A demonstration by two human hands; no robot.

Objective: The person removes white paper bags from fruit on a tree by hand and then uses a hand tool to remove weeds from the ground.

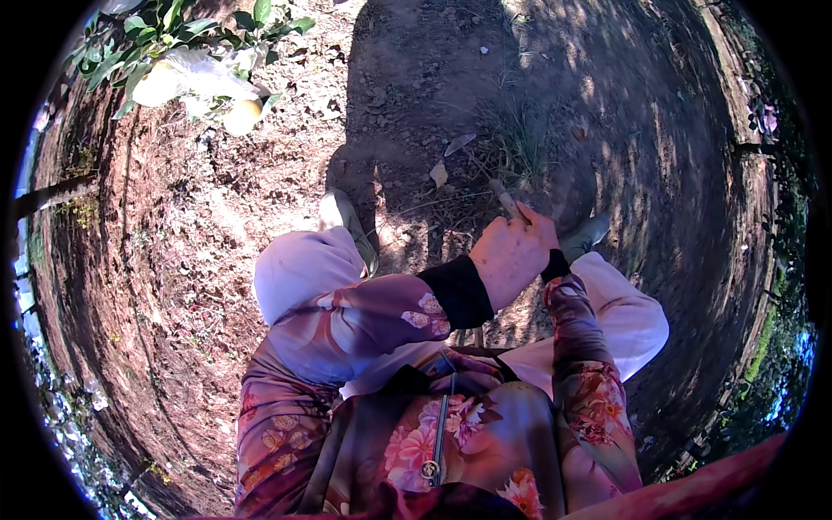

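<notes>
My left hand (510, 260) reaches across from the left, closed in a fist around a short wooden stick or tool handle (504, 198), whose rounded end points up and away over the soil. Pressed against its far side is my right hand (545, 229), mostly hidden; one finger extends along the stick, and its grip cannot be told. The two black cuffs nearly meet. Just beyond the stick lie dry grass stems and a green grass tuft (525, 140). A pale dry leaf (439, 174) and a greyish leaf (459, 144) lie on the shaded ground.
My shoes (348, 224) (586, 235) stand on either side of my hands, knees bent wide. At upper left, a leafy branch (153, 32) bears pale yellow fruit (242, 117) and translucent plastic bags (208, 78). Trees stand at the picture's edges.
</notes>
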